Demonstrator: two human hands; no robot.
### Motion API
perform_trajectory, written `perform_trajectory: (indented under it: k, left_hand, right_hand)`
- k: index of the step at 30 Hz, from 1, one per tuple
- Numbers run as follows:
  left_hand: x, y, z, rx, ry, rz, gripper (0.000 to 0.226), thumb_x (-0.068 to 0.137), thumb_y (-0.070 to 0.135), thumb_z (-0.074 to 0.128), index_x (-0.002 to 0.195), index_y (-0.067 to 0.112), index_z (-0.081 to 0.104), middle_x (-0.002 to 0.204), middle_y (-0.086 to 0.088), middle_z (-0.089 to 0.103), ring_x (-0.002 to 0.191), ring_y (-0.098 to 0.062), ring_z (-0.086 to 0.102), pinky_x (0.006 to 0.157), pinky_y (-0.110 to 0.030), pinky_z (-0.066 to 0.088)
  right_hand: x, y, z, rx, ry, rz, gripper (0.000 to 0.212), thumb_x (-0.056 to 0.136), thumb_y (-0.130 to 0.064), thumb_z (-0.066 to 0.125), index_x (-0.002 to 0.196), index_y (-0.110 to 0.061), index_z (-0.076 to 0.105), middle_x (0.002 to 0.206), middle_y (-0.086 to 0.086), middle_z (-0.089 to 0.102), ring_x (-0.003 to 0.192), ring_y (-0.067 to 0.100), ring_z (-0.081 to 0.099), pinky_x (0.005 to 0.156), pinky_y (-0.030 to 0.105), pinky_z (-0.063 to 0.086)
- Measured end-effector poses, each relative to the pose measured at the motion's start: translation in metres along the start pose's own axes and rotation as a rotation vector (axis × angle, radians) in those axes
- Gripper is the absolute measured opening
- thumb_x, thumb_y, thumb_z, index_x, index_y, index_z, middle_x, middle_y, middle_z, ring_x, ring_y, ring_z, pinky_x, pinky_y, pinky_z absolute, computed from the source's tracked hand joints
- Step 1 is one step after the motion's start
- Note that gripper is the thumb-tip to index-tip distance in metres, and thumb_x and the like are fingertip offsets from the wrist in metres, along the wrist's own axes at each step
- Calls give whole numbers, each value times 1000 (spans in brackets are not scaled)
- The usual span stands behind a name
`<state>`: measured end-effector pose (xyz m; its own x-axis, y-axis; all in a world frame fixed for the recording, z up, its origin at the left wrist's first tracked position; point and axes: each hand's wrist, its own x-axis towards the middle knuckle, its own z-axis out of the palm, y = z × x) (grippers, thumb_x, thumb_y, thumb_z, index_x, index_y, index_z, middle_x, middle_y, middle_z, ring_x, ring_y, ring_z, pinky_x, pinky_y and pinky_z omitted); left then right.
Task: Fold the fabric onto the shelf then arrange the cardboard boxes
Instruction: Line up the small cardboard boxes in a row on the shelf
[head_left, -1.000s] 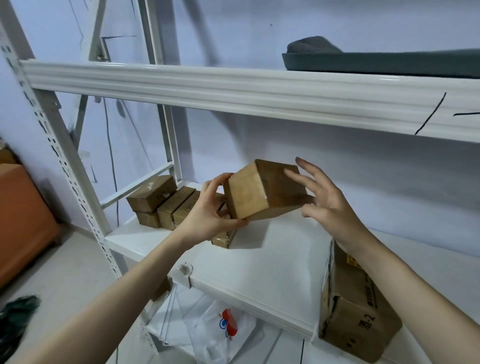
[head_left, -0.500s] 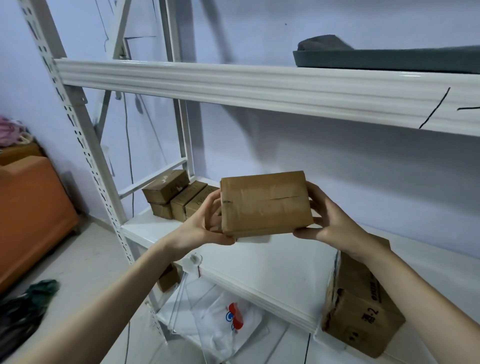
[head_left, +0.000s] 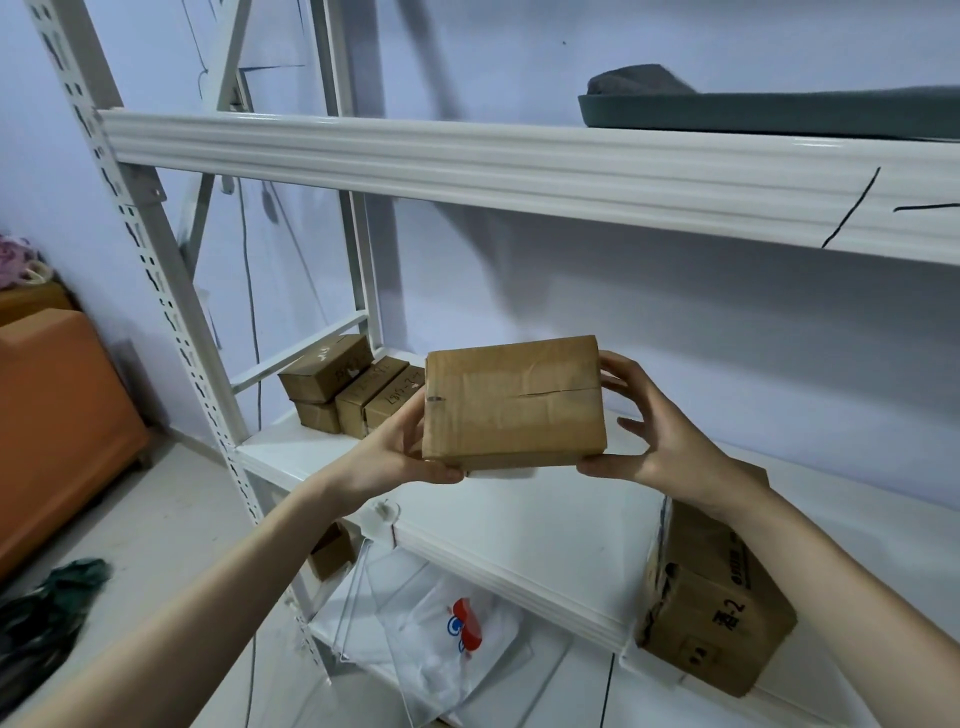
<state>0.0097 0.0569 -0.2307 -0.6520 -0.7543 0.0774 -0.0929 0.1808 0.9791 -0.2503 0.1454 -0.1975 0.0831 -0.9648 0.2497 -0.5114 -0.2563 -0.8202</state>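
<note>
I hold a taped cardboard box (head_left: 511, 402) in the air above the white middle shelf (head_left: 545, 525), its broad face toward me. My left hand (head_left: 402, 452) grips its left end and bottom edge. My right hand (head_left: 641, 431) grips its right end. Several small cardboard boxes (head_left: 353, 387) with handwriting are stacked at the shelf's far left corner. A larger brown box (head_left: 711, 603) overhangs the shelf's front edge at the right, partly behind my right forearm. Folded dark grey fabric (head_left: 753, 111) lies on the upper shelf at the right.
The white upper shelf beam (head_left: 467, 166) crosses the view overhead, with a perforated upright (head_left: 156, 291) at the left. A white plastic bag (head_left: 447, 644) and another small box (head_left: 330, 551) lie on the lower level. An orange cabinet (head_left: 57, 415) and dark cloth (head_left: 41, 618) are on the floor at left.
The box has been turned from a tilted, end-on pose to level with its broad face toward me. My right hand, open a second ago, has closed on its right end.
</note>
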Motion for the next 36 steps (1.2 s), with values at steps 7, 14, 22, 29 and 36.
perform_trajectory:
  k: [7,14,22,29,36]
  left_hand:
    - [-8,-4,-2,33,-174,-118,40,75,4,67,107,22,51,90,23,73,90,8,65,78,-9,47]
    - [-4,-22,1,-231,-114,-180,54,69,23,81,118,20,59,123,-6,63,113,-19,62,92,-34,54]
    - [-7,-24,20,-227,-91,-197,92,57,53,82,137,33,41,133,-13,56,115,-27,62,92,-36,54]
    - [-16,2,40,-123,62,-123,53,70,59,62,121,45,53,113,-2,65,101,-22,63,76,-29,59]
    - [-29,92,32,149,231,91,71,43,86,62,99,43,71,81,15,74,76,-5,67,71,-33,55]
  right_hand:
    - [-9,-9,-5,81,-33,33,59,74,-45,63,125,-53,36,130,-25,48,119,-11,46,97,19,39]
    - [-24,-17,0,69,-32,10,37,86,-22,61,113,-46,56,112,-14,64,99,-2,59,85,15,49]
    - [-38,-20,0,128,41,-20,50,72,-42,61,120,-42,51,115,-13,63,94,5,64,91,30,53]
    - [-60,-38,-17,76,49,-42,67,71,-46,59,132,-47,30,114,-26,51,94,-10,60,79,3,46]
    - [-77,-87,-47,-19,138,-119,61,55,-60,62,108,-43,39,113,-21,54,94,1,62,78,23,53]
